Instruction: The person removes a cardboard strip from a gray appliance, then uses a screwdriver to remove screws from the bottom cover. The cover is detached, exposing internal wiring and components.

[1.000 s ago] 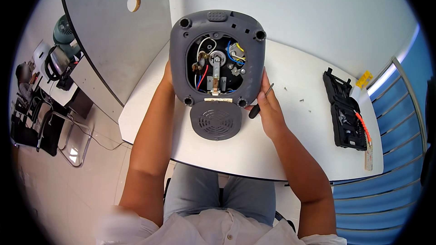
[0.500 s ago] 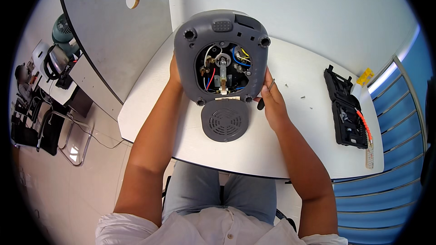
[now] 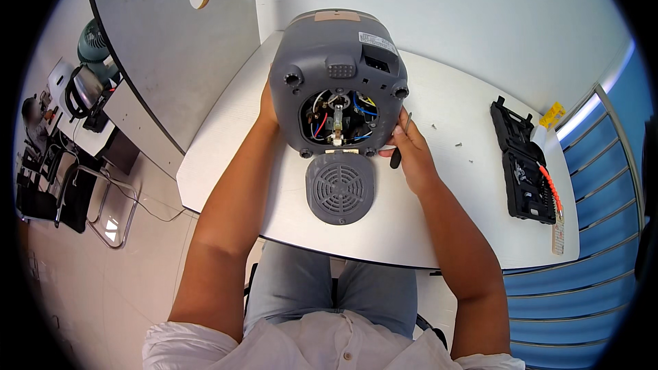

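Observation:
A dark grey rice cooker [image 3: 329, 51] is tilted on the table, its underside facing me. The round opening in its base shows coloured wires and a metal piece with a white connector [image 3: 336, 140]. Against its left side presses my left hand [image 3: 269, 106], gripping the body, fingers mostly hidden behind it. My right hand [image 3: 412, 153] is closed on a screwdriver [image 3: 395, 157] with a black handle, while also touching the cooker's lower right side. The round, slotted base cover [image 3: 340, 188] hangs or lies at the cooker's near edge; how it is attached is unclear.
Small screws [image 3: 458, 144] lie on the white table [image 3: 384, 240] right of my hand. Farther right are an open black tool case [image 3: 526, 185], an orange flexible shaft [image 3: 550, 188] and a yellow packet [image 3: 552, 116]. A grey partition [image 3: 171, 41] stands left; metal railings [image 3: 603, 192] border the right.
The cooker has tipped toward me, so more of its back, with the socket and label, shows and the base opening looks narrower. The base cover has shifted slightly nearer.

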`<move>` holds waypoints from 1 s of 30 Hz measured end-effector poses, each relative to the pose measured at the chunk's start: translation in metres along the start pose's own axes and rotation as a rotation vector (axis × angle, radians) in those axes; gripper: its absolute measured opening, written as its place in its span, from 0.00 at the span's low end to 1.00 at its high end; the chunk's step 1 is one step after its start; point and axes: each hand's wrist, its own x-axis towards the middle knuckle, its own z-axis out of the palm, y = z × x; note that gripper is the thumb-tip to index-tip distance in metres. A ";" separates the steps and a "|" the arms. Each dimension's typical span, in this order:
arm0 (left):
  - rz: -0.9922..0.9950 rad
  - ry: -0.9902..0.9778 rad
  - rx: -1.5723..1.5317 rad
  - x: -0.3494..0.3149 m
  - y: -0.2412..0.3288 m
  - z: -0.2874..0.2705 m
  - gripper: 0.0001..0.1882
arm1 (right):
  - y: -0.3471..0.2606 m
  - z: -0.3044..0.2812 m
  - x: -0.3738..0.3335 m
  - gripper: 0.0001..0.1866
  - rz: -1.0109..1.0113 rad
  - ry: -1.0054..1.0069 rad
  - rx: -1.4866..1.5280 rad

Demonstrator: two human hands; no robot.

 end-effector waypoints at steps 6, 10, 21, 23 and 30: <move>-0.085 0.018 -0.057 0.001 -0.007 -0.006 0.23 | -0.010 0.013 -0.007 0.29 -0.038 0.039 0.208; -0.164 0.043 0.040 0.001 0.011 -0.005 0.34 | -0.019 0.016 -0.012 0.29 -0.105 0.110 0.149; -0.303 0.001 0.399 -0.003 0.031 -0.003 0.43 | -0.026 0.015 -0.017 0.25 -0.016 0.289 0.298; -0.314 -0.004 0.368 -0.006 0.038 0.002 0.45 | -0.016 0.004 -0.011 0.24 -0.029 0.316 0.359; -0.289 -0.072 0.367 -0.009 0.036 0.003 0.44 | -0.024 -0.006 -0.003 0.22 0.022 0.428 0.528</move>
